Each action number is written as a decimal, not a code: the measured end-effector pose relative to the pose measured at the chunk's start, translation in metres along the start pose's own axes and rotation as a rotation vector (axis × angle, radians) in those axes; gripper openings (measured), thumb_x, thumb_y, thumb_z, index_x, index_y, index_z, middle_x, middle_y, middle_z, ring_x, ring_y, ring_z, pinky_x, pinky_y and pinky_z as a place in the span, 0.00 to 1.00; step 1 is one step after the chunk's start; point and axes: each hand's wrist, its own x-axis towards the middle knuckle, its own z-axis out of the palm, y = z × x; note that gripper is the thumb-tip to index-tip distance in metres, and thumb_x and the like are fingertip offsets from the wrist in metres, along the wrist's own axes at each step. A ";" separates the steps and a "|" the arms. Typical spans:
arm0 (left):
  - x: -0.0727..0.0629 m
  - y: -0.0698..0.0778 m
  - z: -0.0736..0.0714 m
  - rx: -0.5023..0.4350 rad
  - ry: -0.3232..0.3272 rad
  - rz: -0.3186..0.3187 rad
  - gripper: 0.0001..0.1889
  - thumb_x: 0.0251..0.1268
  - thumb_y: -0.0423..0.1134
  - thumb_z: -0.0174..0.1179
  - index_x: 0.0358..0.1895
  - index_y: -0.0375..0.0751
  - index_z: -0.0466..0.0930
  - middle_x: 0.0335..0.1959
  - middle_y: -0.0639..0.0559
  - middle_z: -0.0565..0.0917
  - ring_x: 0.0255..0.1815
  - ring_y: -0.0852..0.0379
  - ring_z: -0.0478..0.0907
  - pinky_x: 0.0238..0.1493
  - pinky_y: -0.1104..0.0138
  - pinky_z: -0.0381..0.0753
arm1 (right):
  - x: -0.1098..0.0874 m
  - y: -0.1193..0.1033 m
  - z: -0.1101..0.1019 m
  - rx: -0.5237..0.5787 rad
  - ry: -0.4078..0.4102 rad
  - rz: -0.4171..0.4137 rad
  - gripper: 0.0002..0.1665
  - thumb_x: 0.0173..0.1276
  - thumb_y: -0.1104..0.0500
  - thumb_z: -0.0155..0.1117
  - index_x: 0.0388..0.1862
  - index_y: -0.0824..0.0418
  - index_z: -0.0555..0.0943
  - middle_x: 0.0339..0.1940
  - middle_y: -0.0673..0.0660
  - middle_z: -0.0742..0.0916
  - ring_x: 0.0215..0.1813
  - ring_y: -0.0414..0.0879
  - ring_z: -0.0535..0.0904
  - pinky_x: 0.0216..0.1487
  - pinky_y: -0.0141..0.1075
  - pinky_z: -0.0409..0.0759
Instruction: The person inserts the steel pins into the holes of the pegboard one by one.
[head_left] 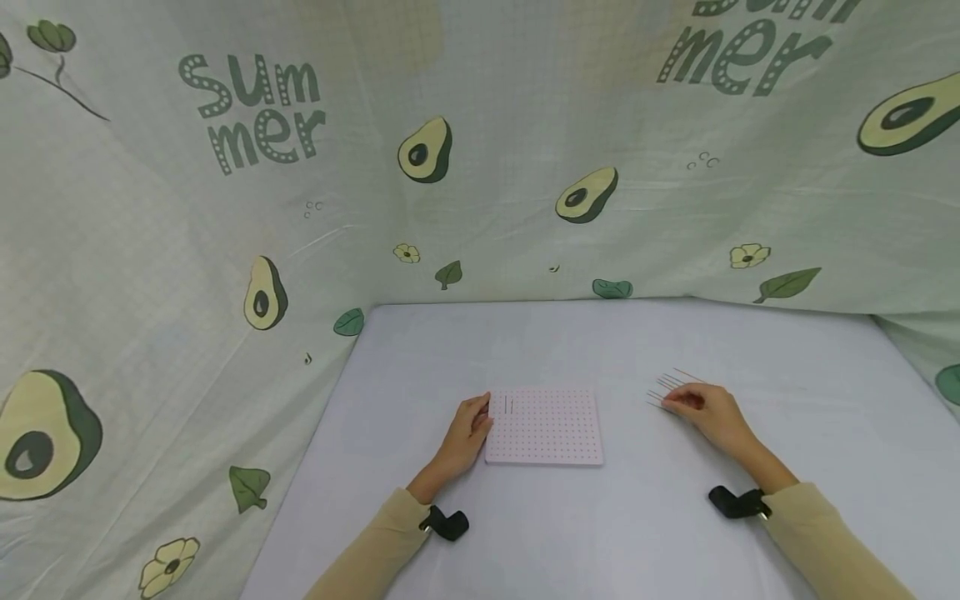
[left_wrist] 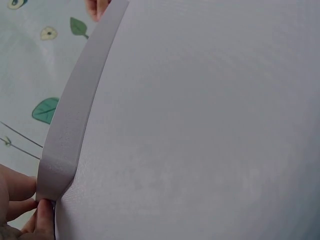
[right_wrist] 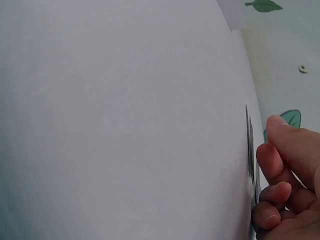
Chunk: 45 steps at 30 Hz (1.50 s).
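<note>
A flat pale-pink pegboard (head_left: 546, 427) with rows of small holes lies on the table. Two thin dark sticks (head_left: 512, 405) stand in its upper left part; the left wrist view shows both sticks (left_wrist: 22, 135) rising beside the board's edge (left_wrist: 75, 95). My left hand (head_left: 467, 433) grips the board's left side, thumb and fingers at the corner. To the right, several thin sticks (head_left: 670, 382) lie on the table. Over them, my right hand (head_left: 708, 412) has bent fingers close to the sticks (right_wrist: 251, 145); no stick shows between thumb and index fingertip.
A white cloth covers the table (head_left: 540, 533). Behind it and to the left hangs a pale green curtain (head_left: 495, 92) printed with avocados and leaves. Black camera mounts (head_left: 738, 502) sit at both wrists, near the beige sleeves.
</note>
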 end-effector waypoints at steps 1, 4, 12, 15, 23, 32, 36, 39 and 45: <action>0.000 0.000 0.000 0.000 -0.001 0.001 0.26 0.78 0.31 0.50 0.74 0.27 0.60 0.66 0.33 0.66 0.65 0.43 0.69 0.68 0.57 0.70 | 0.000 0.001 0.000 -0.001 0.002 0.001 0.07 0.64 0.62 0.72 0.36 0.66 0.87 0.23 0.51 0.79 0.26 0.37 0.66 0.23 0.30 0.65; 0.000 0.000 0.000 0.001 -0.004 -0.003 0.26 0.78 0.31 0.50 0.74 0.27 0.60 0.66 0.33 0.66 0.66 0.43 0.69 0.68 0.58 0.70 | -0.001 0.001 0.000 0.000 -0.002 0.002 0.06 0.64 0.62 0.72 0.36 0.66 0.87 0.23 0.51 0.80 0.26 0.36 0.67 0.23 0.30 0.66; 0.000 0.002 -0.001 0.005 -0.009 -0.023 0.26 0.78 0.32 0.49 0.75 0.29 0.59 0.67 0.34 0.65 0.66 0.45 0.68 0.68 0.57 0.70 | -0.001 0.003 0.001 -0.005 -0.012 -0.007 0.07 0.64 0.61 0.72 0.36 0.66 0.87 0.24 0.50 0.80 0.26 0.36 0.67 0.23 0.30 0.65; -0.001 0.003 -0.002 0.007 -0.010 -0.026 0.26 0.78 0.32 0.49 0.75 0.29 0.59 0.67 0.34 0.65 0.66 0.45 0.68 0.69 0.56 0.70 | -0.001 0.004 0.001 -0.013 -0.006 -0.012 0.06 0.64 0.62 0.73 0.36 0.65 0.87 0.24 0.50 0.81 0.26 0.36 0.67 0.24 0.30 0.66; -0.002 0.004 -0.001 -0.008 -0.004 -0.020 0.26 0.78 0.32 0.49 0.74 0.29 0.60 0.66 0.34 0.66 0.66 0.43 0.68 0.68 0.56 0.70 | -0.005 0.003 0.004 -0.006 0.000 -0.023 0.06 0.63 0.62 0.73 0.36 0.65 0.87 0.24 0.50 0.81 0.26 0.35 0.67 0.24 0.30 0.65; -0.003 0.005 -0.001 0.007 -0.003 -0.021 0.25 0.78 0.32 0.49 0.74 0.29 0.60 0.66 0.33 0.66 0.66 0.43 0.69 0.68 0.54 0.70 | -0.006 0.004 0.007 -0.036 0.017 -0.051 0.05 0.62 0.64 0.74 0.36 0.64 0.87 0.23 0.49 0.76 0.26 0.36 0.64 0.23 0.31 0.61; -0.002 0.006 -0.002 0.003 -0.005 -0.022 0.25 0.78 0.32 0.49 0.74 0.29 0.60 0.66 0.33 0.66 0.65 0.43 0.69 0.68 0.54 0.70 | -0.006 0.004 0.008 -0.050 0.023 -0.063 0.04 0.62 0.64 0.74 0.35 0.63 0.87 0.24 0.49 0.76 0.26 0.36 0.64 0.23 0.31 0.61; -0.002 0.006 -0.002 0.008 -0.004 -0.022 0.25 0.79 0.32 0.49 0.74 0.29 0.60 0.66 0.33 0.66 0.65 0.43 0.69 0.68 0.54 0.70 | -0.006 0.004 0.009 -0.061 0.027 -0.064 0.04 0.62 0.63 0.74 0.34 0.63 0.87 0.24 0.49 0.77 0.26 0.37 0.65 0.23 0.31 0.62; -0.002 0.006 -0.002 0.006 -0.001 -0.021 0.25 0.78 0.32 0.49 0.74 0.29 0.60 0.66 0.34 0.66 0.65 0.43 0.69 0.68 0.55 0.70 | -0.007 0.003 0.010 -0.068 0.036 -0.076 0.04 0.61 0.66 0.74 0.31 0.62 0.85 0.22 0.48 0.77 0.25 0.37 0.65 0.22 0.31 0.62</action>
